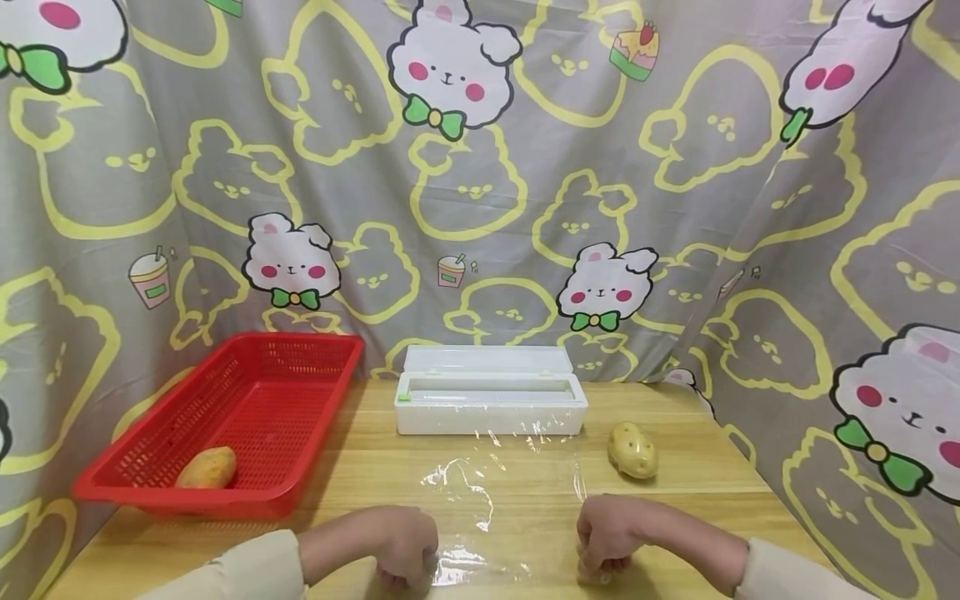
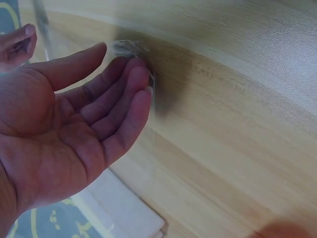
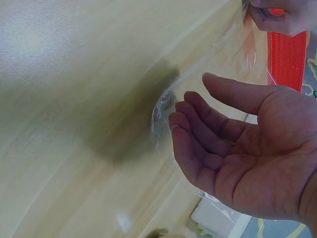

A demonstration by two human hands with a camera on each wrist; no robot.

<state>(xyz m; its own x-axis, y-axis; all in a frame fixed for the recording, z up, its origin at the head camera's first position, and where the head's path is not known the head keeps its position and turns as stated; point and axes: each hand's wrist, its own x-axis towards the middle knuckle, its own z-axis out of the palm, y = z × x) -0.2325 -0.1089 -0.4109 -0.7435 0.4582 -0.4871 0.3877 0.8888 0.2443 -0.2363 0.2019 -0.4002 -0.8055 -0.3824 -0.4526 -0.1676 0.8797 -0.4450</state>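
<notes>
A sheet of clear cling film point(image 1: 480, 492) stretches over the wooden table from a white cling film dispenser box point(image 1: 491, 418) toward the person. At its near left corner is the left hand point(image 1: 408, 542), with bent fingertips point(image 2: 141, 74) right at the crumpled film edge and the thumb apart from them. The right hand point(image 1: 611, 533) is at the near right corner. Its gently curved fingers point(image 3: 190, 134) meet the bunched film edge point(image 3: 161, 119), while the thumb stands away. A potato point(image 1: 633, 450) lies beyond the right hand.
At the left stands a red plastic basket point(image 1: 292, 492) holding a yellowish-brown, potato-like tuber point(image 1: 208, 468). The dispenser's lid point(image 1: 487, 360) is raised at the back. A grey patterned curtain point(image 1: 480, 183) encloses the table's back and sides.
</notes>
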